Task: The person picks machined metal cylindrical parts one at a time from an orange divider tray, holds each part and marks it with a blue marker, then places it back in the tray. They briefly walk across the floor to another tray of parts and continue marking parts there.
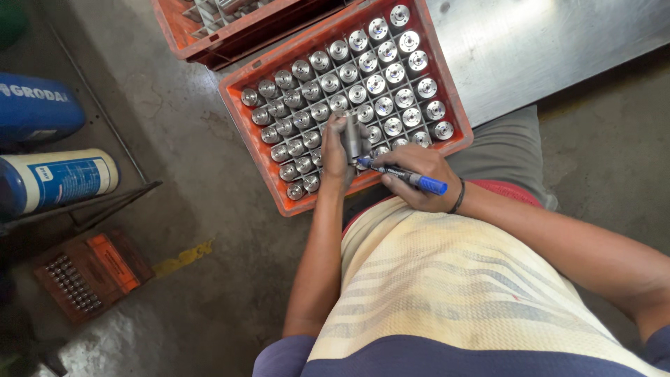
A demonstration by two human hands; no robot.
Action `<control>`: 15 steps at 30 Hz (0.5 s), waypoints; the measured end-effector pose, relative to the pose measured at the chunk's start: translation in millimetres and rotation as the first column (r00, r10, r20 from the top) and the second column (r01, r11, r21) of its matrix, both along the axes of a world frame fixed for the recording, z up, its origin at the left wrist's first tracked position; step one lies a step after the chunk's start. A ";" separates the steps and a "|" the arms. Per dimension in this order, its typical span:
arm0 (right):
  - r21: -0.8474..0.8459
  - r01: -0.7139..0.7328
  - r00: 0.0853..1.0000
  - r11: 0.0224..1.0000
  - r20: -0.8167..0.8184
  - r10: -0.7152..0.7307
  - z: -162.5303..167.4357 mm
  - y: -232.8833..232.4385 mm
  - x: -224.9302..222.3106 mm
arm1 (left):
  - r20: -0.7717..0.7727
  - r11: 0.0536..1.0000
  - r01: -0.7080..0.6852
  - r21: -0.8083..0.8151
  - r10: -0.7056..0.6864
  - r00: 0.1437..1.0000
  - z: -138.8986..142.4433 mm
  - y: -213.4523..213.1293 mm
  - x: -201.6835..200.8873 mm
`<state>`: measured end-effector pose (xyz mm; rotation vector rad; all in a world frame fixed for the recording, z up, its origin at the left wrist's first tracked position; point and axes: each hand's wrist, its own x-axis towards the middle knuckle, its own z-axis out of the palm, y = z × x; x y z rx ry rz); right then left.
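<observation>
Gripped upright in the left hand [336,155], a short silver metal cylinder [351,136] is held just above the near edge of an orange plastic crate [269,167], fingers wrapped fully around its body. Beside it, the right hand [419,180] pinches a blue-capped marker pen [403,175] in a writing hold, its dark tip touching the lower part of the cylinder.

Rows of matching silver cylinders [375,84] stand on end in the crate's grid of square cells, shiny round tops facing up. The grid appears to run about six cells across and nine or ten along, with roughly fifty pieces in view; the hands cover a few cells at the near edge, so an exact count is not possible. No ink marks can be made out on the standing pieces from this height, so which are marked and which are left cannot be told; judging by the hands working at the near row, the marking may be at one end of the crate rather than mid-way.

One cylinder is in hand, and one marker. A second orange crate [230,31] sits behind the first, only partly in view, holding grey metal parts too cut off to count. Two blue cylindrical canisters [52,178] lie on their sides on the concrete floor [202,209] to the left, well apart from the crate. One small open orange box of metal punches [87,276] rests lower left. A grey steel plate [544,49] lies at the upper right.
</observation>
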<state>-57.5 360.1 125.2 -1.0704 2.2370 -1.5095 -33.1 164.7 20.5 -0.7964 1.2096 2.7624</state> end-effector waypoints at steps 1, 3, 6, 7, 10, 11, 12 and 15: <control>0.012 -0.016 1.000 1.000 0.014 0.016 0.3 0.5 -0.5 | 0.098 0.965 0.059 -0.256 -0.035 0.995 -0.4 -2.8 0.3; -0.002 0.073 0.997 0.997 0.035 -0.073 0.2 1.6 -1.5 | 0.300 0.701 0.227 -0.676 -0.019 0.954 2.4 -8.1 1.7; -0.018 0.111 0.993 0.994 0.036 -0.110 -1.1 2.4 -2.8 | 0.209 0.036 0.212 -0.977 -0.072 0.975 7.1 -12.4 7.1; -0.021 0.113 0.993 0.993 0.026 -0.113 -1.6 2.7 -3.1 | 0.211 0.059 0.215 -0.975 -0.072 0.975 8.4 -12.1 9.9; -0.004 0.115 0.993 0.993 0.005 -0.115 -2.4 2.8 -3.2 | 0.232 0.100 0.236 -0.967 -0.047 0.972 12.1 -12.8 20.7; -0.012 0.113 0.994 0.993 0.003 -0.113 -2.4 3.0 -3.6 | 0.250 0.097 0.251 -0.963 -0.020 0.968 13.4 -14.9 24.3; -0.020 0.113 0.994 0.993 0.000 -0.113 -2.3 3.3 -3.8 | 0.266 0.095 0.265 -0.960 0.006 0.964 14.6 -17.5 27.9; -0.004 0.115 0.993 0.993 0.036 -0.115 -1.9 4.6 -5.2 | 0.463 0.025 0.465 -0.885 0.163 0.871 18.0 -34.7 34.8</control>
